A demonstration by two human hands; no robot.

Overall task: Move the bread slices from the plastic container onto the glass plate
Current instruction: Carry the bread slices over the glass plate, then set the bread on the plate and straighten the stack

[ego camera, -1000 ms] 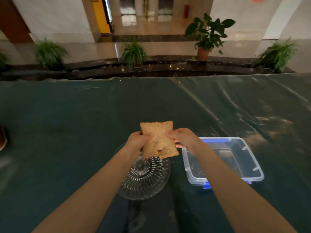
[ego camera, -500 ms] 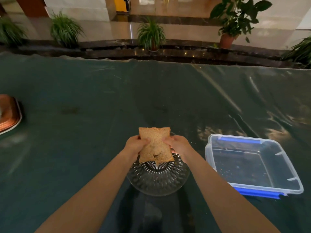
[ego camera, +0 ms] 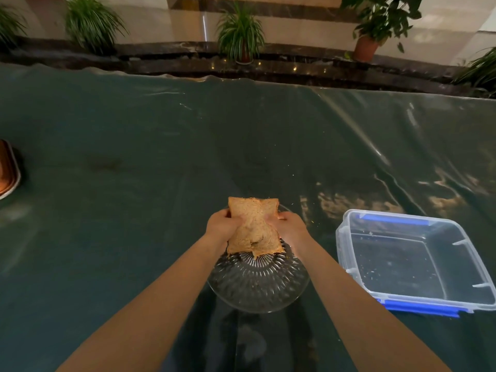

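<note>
Brown bread slices (ego camera: 253, 226), pressed together as a small stack, are held between both hands over the far half of the ribbed glass plate (ego camera: 257, 288). My left hand (ego camera: 221, 225) grips the stack's left edge and my right hand (ego camera: 290, 228) grips its right edge. The stack's lower edge hangs just above or on the plate; I cannot tell if it touches. The clear plastic container (ego camera: 413, 264) with blue clips stands to the right of the plate and holds only crumbs.
A dark green plastic-covered table (ego camera: 134, 183) carries everything. A copper-coloured tray (ego camera: 8, 170) sits at the left edge. Potted plants (ego camera: 240, 30) line a dark stone ledge beyond the table's far edge.
Both hands have carried the bread leftward from beside the container to over the plate and lowered it. The view has shifted downward and to the left.
</note>
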